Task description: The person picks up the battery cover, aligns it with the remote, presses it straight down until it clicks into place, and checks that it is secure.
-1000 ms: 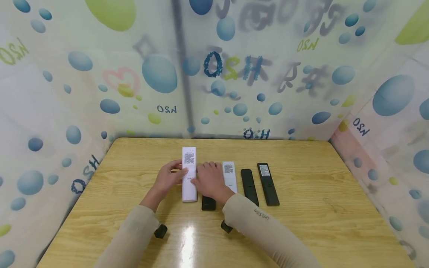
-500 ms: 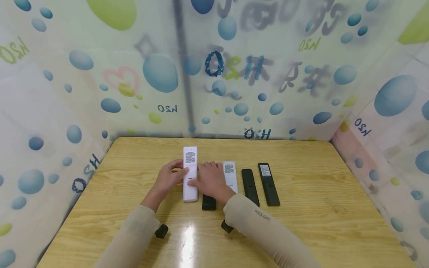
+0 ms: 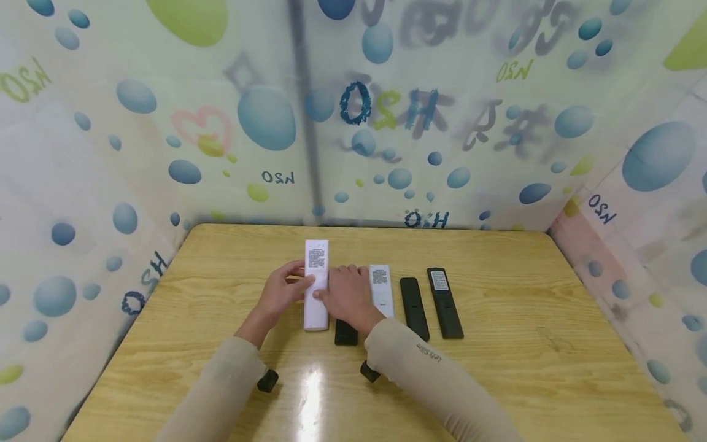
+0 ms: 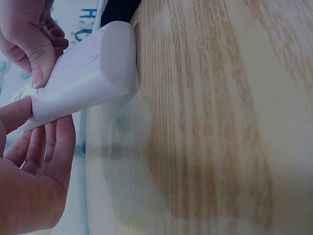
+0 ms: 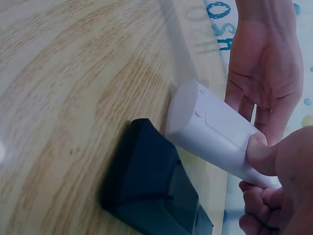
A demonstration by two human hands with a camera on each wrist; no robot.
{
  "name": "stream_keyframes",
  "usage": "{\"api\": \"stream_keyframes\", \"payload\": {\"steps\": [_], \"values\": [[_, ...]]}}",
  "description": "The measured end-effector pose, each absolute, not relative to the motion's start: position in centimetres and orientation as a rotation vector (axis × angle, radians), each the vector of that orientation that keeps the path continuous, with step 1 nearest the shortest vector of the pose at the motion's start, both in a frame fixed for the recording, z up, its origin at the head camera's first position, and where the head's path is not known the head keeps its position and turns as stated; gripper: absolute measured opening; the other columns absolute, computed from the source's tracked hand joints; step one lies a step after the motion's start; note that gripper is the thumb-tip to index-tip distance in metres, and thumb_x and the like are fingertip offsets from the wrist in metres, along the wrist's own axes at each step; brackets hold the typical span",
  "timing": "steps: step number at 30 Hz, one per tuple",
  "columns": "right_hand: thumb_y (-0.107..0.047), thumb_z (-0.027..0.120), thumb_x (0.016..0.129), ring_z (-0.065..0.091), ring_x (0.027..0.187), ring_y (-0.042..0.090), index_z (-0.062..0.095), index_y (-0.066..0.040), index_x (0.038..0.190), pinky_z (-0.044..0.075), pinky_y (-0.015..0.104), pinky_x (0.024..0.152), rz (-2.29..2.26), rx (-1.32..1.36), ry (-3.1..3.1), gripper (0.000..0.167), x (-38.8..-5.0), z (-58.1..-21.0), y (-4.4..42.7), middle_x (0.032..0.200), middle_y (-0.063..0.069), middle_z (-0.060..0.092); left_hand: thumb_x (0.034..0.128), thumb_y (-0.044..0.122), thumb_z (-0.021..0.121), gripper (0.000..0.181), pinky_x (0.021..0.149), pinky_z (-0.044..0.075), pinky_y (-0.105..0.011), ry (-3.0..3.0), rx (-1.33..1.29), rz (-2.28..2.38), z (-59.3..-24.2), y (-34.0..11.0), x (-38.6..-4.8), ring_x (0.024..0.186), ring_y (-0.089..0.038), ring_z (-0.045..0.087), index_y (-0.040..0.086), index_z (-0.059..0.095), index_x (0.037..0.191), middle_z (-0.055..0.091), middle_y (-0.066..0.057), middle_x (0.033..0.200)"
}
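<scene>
A white remote control [image 3: 316, 313] lies back side up between both hands, its printed label toward the far end. From its left side my left hand [image 3: 280, 293] holds it, thumb on the back and fingers along the edge. My right hand [image 3: 349, 294] grips its right side, and the thumb presses on the back near the battery cover's latch, which it hides. The right wrist view shows the cover seam on the white remote [image 5: 215, 127], with the near end close to the table. Partly under my right hand lies a black remote control [image 3: 346, 333].
To the right lie a second white remote [image 3: 381, 288], a plain black remote [image 3: 414, 307] and a black remote with a white label [image 3: 445, 304]. They rest on a wooden table [image 3: 513, 344]. A printed curtain [image 3: 309, 153] hangs behind the table.
My right thumb has shifted on the white remote's back and now covers the latch that showed before. The left hand keeps its hold. The head view has drifted slightly.
</scene>
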State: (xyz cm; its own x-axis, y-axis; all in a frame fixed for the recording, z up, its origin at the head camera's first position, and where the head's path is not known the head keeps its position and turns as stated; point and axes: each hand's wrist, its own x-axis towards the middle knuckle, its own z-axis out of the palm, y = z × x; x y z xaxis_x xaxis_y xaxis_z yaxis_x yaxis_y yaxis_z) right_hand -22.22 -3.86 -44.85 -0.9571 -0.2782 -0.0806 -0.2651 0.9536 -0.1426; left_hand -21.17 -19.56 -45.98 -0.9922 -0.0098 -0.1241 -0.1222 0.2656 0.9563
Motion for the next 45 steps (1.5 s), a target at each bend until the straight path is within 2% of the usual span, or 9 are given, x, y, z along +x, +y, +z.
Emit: {"api": "stream_keyframes", "payload": {"steps": [10,18,25,29,33,37,41,45], "values": [[-0.066,0.056,0.088,0.055,0.098,0.023,0.064,-0.017,0.116,0.038,0.042,0.092,-0.247,-0.491,2.986,0.057,-22.2,-44.9,-3.1,0.103,0.001,0.065,0.0941,0.019,0.065,0.046,0.074,0.060,-0.028,2.435,-0.161,1.828,-46.2,-19.2,-21.2,0.098,-0.020,0.060,0.006,0.055,0.137,0.056,-0.017,0.119],[-0.068,0.057,0.085,0.053,0.103,0.024,0.060,-0.013,0.122,0.037,0.044,0.096,-0.194,-0.525,2.969,0.066,-22.2,-44.7,-3.0,0.109,0.003,0.063,0.0944,0.017,0.065,0.044,0.073,0.060,-0.027,2.448,-0.165,1.827,-46.4,-19.1,-21.2,0.099,-0.022,0.062,0.005,0.056,0.136,0.057,-0.017,0.119],[-0.068,0.056,0.086,0.053,0.106,0.024,0.059,-0.013,0.123,0.036,0.044,0.097,-0.156,-0.573,2.948,0.066,-22.0,-44.2,-2.8,0.109,0.003,0.063,0.0956,0.018,0.063,0.043,0.076,0.060,-0.030,2.443,-0.165,1.799,-46.2,-19.2,-21.0,0.100,-0.025,0.063,0.006,0.055,0.136,0.056,-0.017,0.121],[-0.067,0.055,0.088,0.053,0.109,0.025,0.058,-0.014,0.127,0.034,0.046,0.100,-0.185,-0.588,2.922,0.066,-21.8,-43.8,-2.4,0.113,0.003,0.063,0.0953,0.018,0.063,0.040,0.076,0.061,-0.033,2.456,-0.157,1.781,-45.9,-19.2,-20.9,0.095,-0.024,0.064,0.005,0.057,0.132,0.056,-0.016,0.120],[-0.064,0.054,0.090,0.053,0.114,0.025,0.061,-0.017,0.126,0.034,0.048,0.103,-0.232,-0.609,2.914,0.059,-21.6,-43.5,-1.5,0.118,0.001,0.063,0.0949,0.017,0.064,0.039,0.074,0.061,-0.035,2.472,-0.150,1.767,-46.0,-19.4,-20.8,0.090,-0.021,0.064,0.001,0.058,0.130,0.057,-0.019,0.118],[-0.058,0.056,0.092,0.053,0.116,0.026,0.065,-0.018,0.121,0.034,0.050,0.105,-0.327,-0.612,2.939,0.050,-21.8,-43.0,0.1,0.120,0.001,0.064,0.0957,0.016,0.062,0.040,0.075,0.060,-0.032,2.459,-0.196,1.745,-46.4,-19.7,-20.7,0.091,-0.020,0.062,0.000,0.057,0.131,0.055,-0.018,0.119],[-0.055,0.056,0.093,0.053,0.118,0.029,0.065,-0.018,0.123,0.035,0.052,0.105,-0.369,-0.591,2.962,0.048,-22.5,-42.8,1.9,0.123,0.003,0.064,0.0959,0.017,0.062,0.042,0.077,0.059,-0.030,2.449,-0.257,1.701,-46.8,-19.8,-20.7,0.093,-0.019,0.060,-0.001,0.055,0.134,0.055,-0.018,0.120],[-0.056,0.056,0.093,0.053,0.118,0.029,0.065,-0.018,0.123,0.035,0.052,0.104,-0.356,-0.539,2.981,0.049,-23.2,-43.0,3.7,0.122,0.003,0.064,0.0954,0.016,0.063,0.046,0.075,0.060,-0.031,2.432,-0.282,1.688,-47.3,-19.7,-20.9,0.087,-0.018,0.063,-0.004,0.052,0.135,0.056,-0.020,0.121]]}}
